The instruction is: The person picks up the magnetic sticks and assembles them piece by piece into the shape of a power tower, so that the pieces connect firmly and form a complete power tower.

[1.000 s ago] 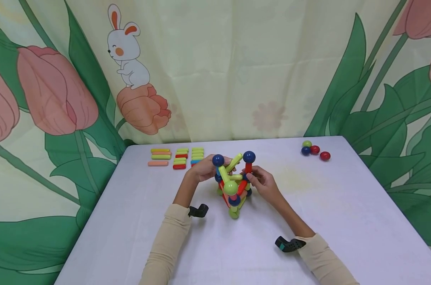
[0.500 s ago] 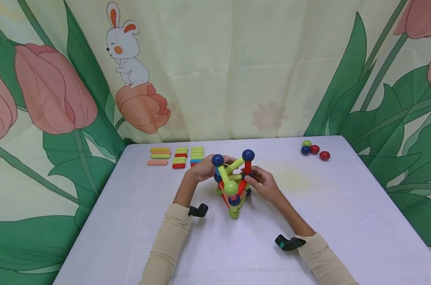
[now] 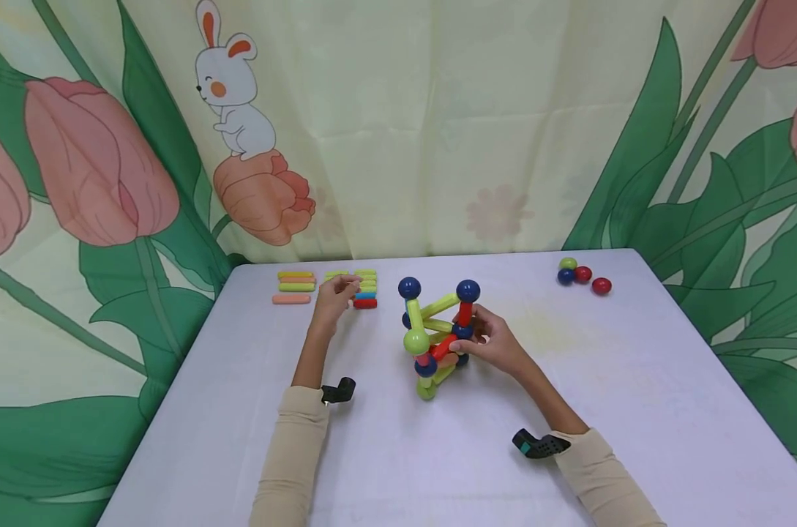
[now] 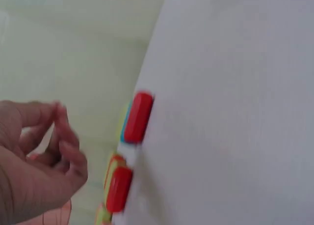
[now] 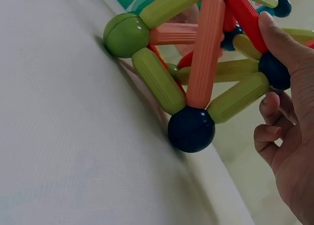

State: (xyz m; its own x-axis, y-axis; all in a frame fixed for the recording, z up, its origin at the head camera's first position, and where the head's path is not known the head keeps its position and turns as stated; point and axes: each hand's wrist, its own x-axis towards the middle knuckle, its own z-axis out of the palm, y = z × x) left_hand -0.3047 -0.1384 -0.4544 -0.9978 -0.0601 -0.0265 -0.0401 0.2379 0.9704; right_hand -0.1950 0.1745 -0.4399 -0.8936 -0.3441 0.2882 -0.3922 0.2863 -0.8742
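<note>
Near the table's middle stands a building-toy frame [image 3: 416, 342] of coloured rods joined by green and dark blue balls. My right hand [image 3: 500, 340] grips its right side; in the right wrist view the thumb lies along a red rod [image 5: 248, 21] and curled fingers are by a dark blue ball [image 5: 275, 70]. My left hand [image 3: 333, 301] hovers at the sorted rods at the back left, partly covering one stack. In the left wrist view, its loosely bent fingers [image 4: 73, 161] hold nothing visible, and red rods [image 4: 139, 118] lie beyond them.
Behind the left hand are stacks of yellow, green, blue and red rods [image 3: 365, 303]; longer rods [image 3: 296, 287] lie further left. Several loose balls [image 3: 601, 286] sit at the back right. A printed curtain [image 3: 503, 132] hangs behind the table's far edge.
My left hand has let go of the building-toy frame and moved left to the rods. The right hand keeps its grip, and the frame has turned slightly. A green rod's end now meets the upper right blue ball.
</note>
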